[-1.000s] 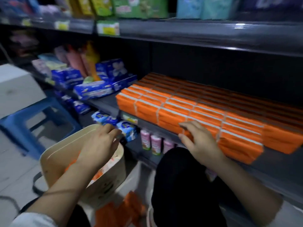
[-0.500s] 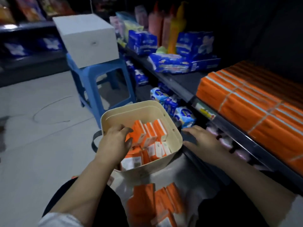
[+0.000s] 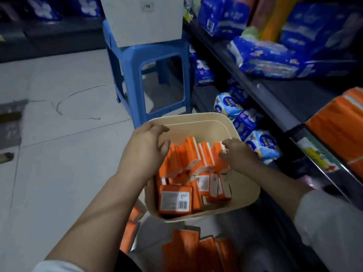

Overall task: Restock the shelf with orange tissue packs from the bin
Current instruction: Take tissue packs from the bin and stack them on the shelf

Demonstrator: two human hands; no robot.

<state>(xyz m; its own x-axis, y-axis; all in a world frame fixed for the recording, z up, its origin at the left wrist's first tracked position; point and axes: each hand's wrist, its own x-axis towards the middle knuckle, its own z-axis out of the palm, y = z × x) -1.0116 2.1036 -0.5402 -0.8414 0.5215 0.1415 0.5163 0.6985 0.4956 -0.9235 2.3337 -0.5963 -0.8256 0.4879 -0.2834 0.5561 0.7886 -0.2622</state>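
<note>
1. The orange tissue packs (image 3: pixel 188 154) are in the cream bin (image 3: pixel 196 122), some standing and some flat, just beside the shelf (image 3: pixel 275 99).
2. The left grip (image 3: pixel 145 150) is spread over the bin's left rim, and its thumb touches one pack.
3. The right grip (image 3: pixel 237 154) is bent over the rightmost standing pack. I cannot tell if it pinches.

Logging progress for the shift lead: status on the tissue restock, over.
Left hand open over the orange packs in the bin. Right hand touching them too, grip unclear. No pack lifted. Nothing in the way.
</note>
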